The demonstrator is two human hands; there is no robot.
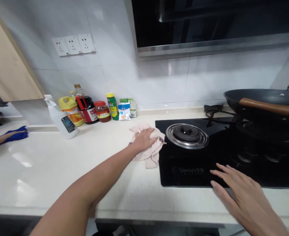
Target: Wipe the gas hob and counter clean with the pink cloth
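My left hand (145, 139) presses down on a pale pink cloth (151, 158), its fingers bent into the fabric. The crumpled cloth lies on the white counter (125, 193), against the left edge of a black glass gas stove (181, 164). My right hand (241, 190) is open and holds nothing, fingers spread over the stove's front edge. Just right of the cloth sits a round burner (187, 132) with a shiny metal ring and no pot support on it.
A dark wok (260, 93) with wooden handles stands on the stove's right side. Left of the cloth are a white spray bottle (62, 119), a yellow jug (70, 109), sauce bottles, jars and packets. Another person's hand (5, 136) rests on a blue cloth (18, 133) at far left.
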